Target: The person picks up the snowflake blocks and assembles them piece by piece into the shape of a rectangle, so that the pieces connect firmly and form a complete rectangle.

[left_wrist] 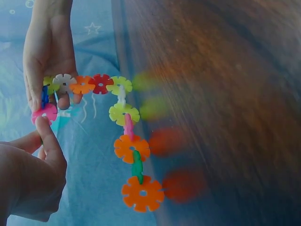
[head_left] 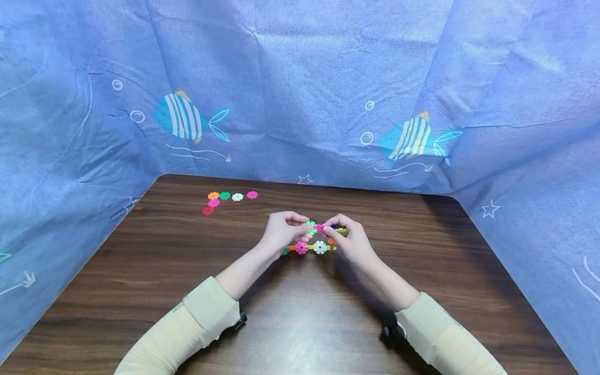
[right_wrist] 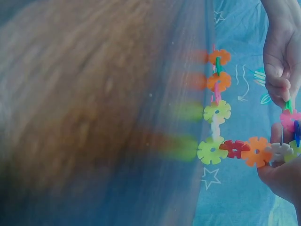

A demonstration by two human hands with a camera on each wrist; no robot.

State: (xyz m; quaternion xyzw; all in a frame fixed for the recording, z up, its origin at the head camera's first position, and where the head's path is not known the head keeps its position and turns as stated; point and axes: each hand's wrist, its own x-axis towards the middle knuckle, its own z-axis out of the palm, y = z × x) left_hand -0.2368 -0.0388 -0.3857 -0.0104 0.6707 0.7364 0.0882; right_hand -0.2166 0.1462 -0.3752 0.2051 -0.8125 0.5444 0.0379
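Observation:
A chain of notched flower discs stands on edge on the table, bent at a corner. Its front row has a pink disc (head_left: 301, 247) and a white disc (head_left: 320, 247); a red disc (right_wrist: 235, 149) and an orange disc (right_wrist: 257, 151) are in the side leading back. My left hand (head_left: 283, 230) pinches a light green disc (head_left: 311, 227) against the pink disc (left_wrist: 44, 114) at the chain's upper end. With thumb and fingers my right hand (head_left: 354, 240) holds that pink end, beside a blue disc (left_wrist: 45, 97). Fingers partly hide the join.
Several loose discs lie flat at the back left of the brown table (head_left: 140, 271), among them a white disc (head_left: 237, 197) and a red disc (head_left: 208, 211). A blue curtain (head_left: 309, 94) with fish prints hangs behind the table and at both sides.

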